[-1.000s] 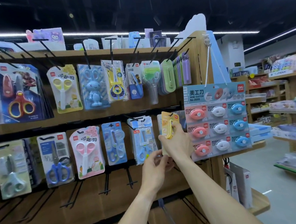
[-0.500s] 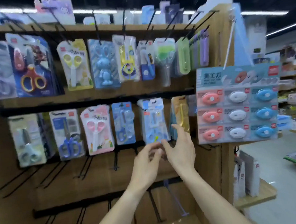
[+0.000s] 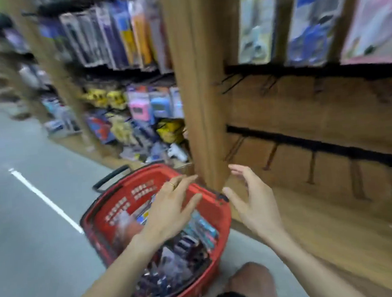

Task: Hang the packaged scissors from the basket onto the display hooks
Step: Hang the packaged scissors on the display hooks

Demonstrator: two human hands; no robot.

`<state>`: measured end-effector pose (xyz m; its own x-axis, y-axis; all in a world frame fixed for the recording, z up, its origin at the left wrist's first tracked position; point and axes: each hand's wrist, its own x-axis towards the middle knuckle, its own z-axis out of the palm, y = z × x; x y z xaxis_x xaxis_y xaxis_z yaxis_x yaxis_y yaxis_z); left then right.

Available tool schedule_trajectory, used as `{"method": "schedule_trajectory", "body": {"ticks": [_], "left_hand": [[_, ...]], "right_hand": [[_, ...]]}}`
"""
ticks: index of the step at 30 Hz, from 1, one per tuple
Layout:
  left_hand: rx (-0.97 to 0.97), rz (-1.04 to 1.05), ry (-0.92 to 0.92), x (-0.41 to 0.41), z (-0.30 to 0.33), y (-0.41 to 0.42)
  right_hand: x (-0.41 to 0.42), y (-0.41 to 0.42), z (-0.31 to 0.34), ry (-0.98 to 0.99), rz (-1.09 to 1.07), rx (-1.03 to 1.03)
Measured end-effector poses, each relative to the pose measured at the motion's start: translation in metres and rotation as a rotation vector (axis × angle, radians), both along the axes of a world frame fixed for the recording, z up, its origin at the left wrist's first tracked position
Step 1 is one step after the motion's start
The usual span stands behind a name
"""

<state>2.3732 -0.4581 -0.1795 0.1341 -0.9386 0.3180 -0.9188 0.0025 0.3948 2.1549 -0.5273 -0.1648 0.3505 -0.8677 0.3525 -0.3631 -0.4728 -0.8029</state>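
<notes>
A person's left hand, fingers spread and holding nothing, hovers over a red shopping basket of blurred packaged scissors on the floor. The right hand, also loose and empty, hangs beside the basket's rim, below bare display hooks.

Open top of the basket, post close at its 1 o'clock corner

The red basket is open-topped, packed with blurred packages; the left hand hovers over it, fingers spread. The wooden post rises at 1 o'clock, touching or just beside the rim. Bare hooks jut out at 3 o'clock beyond the empty right hand. Bare floor at 9 o'clock.
</notes>
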Motion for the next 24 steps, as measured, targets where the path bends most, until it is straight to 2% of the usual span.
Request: {"method": "schedule_trajectory", "body": {"ticks": [5, 9, 12, 15, 21, 24], "left_hand": [[0.201, 0.229, -0.009, 0.08, -0.056, 0.065], [0.271, 0.243, -0.079, 0.102, -0.092, 0.09], [0.304, 0.234, -0.103, 0.114, -0.11, 0.095], [0.323, 0.223, -0.079, 0.119, -0.127, 0.097], [0.361, 0.287, -0.093, 0.109, -0.143, 0.095], [0.376, 0.305, -0.11, 0.11, -0.145, 0.095]], "right_hand": [[0.082, 0.025, -0.08, 0.093, 0.166, 0.169], [0.093, 0.036, -0.12, 0.236, 0.158, 0.327], [0.094, 0.037, -0.134, 0.314, 0.151, 0.374], [0.097, 0.037, -0.141, 0.367, 0.158, 0.327], [0.1, 0.049, -0.158, 0.575, 0.151, 0.028], [0.102, 0.048, -0.161, 0.59, 0.13, -0.016]]}}
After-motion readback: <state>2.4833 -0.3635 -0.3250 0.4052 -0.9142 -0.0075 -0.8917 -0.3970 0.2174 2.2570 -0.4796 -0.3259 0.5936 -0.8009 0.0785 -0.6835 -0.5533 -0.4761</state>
